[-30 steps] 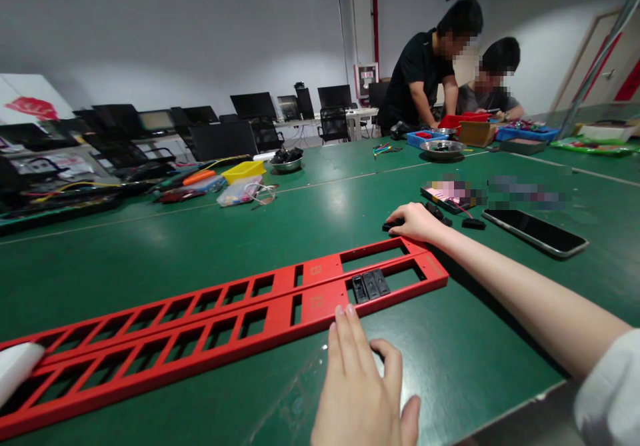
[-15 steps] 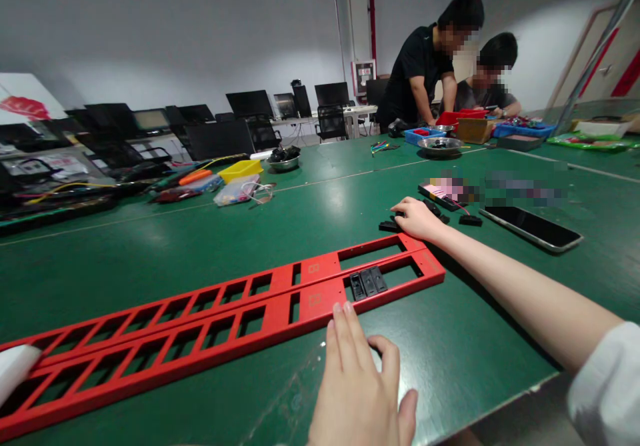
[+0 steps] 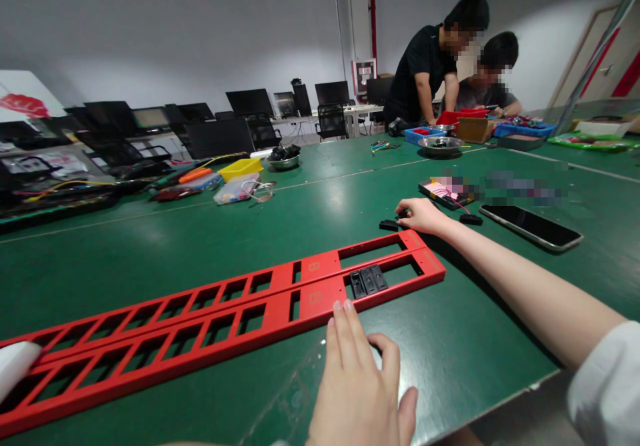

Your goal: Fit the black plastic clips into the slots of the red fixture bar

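L hand (image 3: 355,383): palm down, fingers straight and tog., thumb spread, grip loose; fingertips at near edge of near red frame (image 3: 278,313). R hand (image 3: 423,217): fingers curled at a sm. dark pc. beyond R end of frames; held or only touched, can't tell, fingers hide it. Also: loose blk part (image 3: 389,225), 1 pc., on table just L of R fingertips. Blk blocks (image 3: 369,281), qty 3, side by side in L part of wide opening of near red frame, just past L fingertips, nearer than R hand. Far red frame (image 3: 284,278), parallel, set close along near one; its R end just on near side of R hand. Green table (image 3: 200,253) under all. White item (image 3: 17,366), far L of L hand, over L end of frames. Open blk box (image 3: 437,196) w/ red wire, just beyond R hand; sm. blk plug (image 3: 471,220) to R of same hand. Phone (image 3: 531,226), dark screen, farther R, lying flat. Yellow tray (image 3: 243,168) and bowl (image 3: 284,164) w/ blk bits, well beyond L hand. Metal dish (image 3: 441,151) and blue tray (image 3: 417,138), well past R hand; co-workers, qty 2, behind those.
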Demonstrator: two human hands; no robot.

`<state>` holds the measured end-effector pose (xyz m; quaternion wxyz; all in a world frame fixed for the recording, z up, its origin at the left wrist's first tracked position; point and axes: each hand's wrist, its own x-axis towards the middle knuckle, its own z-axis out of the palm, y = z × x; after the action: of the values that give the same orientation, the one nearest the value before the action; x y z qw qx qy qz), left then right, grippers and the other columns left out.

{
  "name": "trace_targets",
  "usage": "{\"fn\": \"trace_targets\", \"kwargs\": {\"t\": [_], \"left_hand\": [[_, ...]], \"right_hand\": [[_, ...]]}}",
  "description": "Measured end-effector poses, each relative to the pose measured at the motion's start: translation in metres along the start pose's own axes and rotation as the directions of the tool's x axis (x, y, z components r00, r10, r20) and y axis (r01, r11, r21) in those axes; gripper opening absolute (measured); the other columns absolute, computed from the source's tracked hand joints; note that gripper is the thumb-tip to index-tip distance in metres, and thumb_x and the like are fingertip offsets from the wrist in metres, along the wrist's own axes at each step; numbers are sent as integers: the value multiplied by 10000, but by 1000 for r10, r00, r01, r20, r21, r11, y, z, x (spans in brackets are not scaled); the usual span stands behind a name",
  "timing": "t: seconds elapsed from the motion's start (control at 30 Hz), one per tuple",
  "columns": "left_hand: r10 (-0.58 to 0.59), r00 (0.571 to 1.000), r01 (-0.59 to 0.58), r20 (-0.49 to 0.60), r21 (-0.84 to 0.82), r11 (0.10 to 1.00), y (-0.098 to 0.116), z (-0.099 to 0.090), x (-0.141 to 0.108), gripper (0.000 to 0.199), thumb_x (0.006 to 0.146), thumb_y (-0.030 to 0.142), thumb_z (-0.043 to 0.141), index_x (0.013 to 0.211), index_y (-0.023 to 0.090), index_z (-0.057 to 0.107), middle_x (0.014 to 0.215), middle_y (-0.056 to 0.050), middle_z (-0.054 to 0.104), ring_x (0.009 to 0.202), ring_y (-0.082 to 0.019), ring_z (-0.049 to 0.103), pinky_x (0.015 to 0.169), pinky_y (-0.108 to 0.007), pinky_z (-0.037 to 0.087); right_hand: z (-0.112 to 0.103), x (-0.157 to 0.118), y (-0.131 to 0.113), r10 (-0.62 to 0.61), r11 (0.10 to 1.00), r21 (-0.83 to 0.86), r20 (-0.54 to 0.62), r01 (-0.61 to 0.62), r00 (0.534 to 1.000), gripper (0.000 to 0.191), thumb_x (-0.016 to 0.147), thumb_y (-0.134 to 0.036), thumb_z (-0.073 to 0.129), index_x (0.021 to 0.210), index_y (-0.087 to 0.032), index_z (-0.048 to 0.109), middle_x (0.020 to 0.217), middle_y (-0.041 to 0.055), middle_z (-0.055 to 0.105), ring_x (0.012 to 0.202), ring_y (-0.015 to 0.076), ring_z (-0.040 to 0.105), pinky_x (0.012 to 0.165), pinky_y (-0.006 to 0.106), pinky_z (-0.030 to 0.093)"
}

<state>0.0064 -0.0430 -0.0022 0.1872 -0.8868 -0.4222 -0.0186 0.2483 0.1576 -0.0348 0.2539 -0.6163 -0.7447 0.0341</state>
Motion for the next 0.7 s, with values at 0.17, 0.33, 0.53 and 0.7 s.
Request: {"fn": "trace_targets", "kwargs": {"t": [0.17,0.33,0.53,0.7], "left_hand": [[14,1000,-14,4,-34,999,-1,0,0,541,705,517,431,911,49,609,1141,-358,443,1136,-444,310,862,-524,388],[9,1000,-9,-7,-22,1000,-2,1,0,534,713,513,432,908,49,609,1142,-356,445,1141,-442,305,863,-521,389],[3,1000,-3,1,1,1000,1,2,-3,549,707,533,440,913,52,609,1138,-342,464,1139,-433,328,865,-519,387],[16,1000,-16,3,-8,1000,0,4,-1,547,700,540,443,911,64,611,1125,-318,494,1120,-423,368,845,-515,405]], "right_hand": [[-15,-8,-2,-56,997,50,-160,64,986,205,626,-193,550,823,-143,577,813,52,561,659,122,517,650,246,410],[-32,-20,-15,-70,891,446,-56,88,996,204,632,-246,570,804,-165,496,773,6,549,595,99,521,574,239,421],[-47,-37,-55,-178,784,619,136,57,975,339,587,-319,657,843,-155,509,743,-6,531,632,104,519,567,237,429],[-60,-50,-82,-362,847,488,242,209,900,414,594,-257,647,986,-153,571,802,13,516,632,92,480,551,214,404]]}}
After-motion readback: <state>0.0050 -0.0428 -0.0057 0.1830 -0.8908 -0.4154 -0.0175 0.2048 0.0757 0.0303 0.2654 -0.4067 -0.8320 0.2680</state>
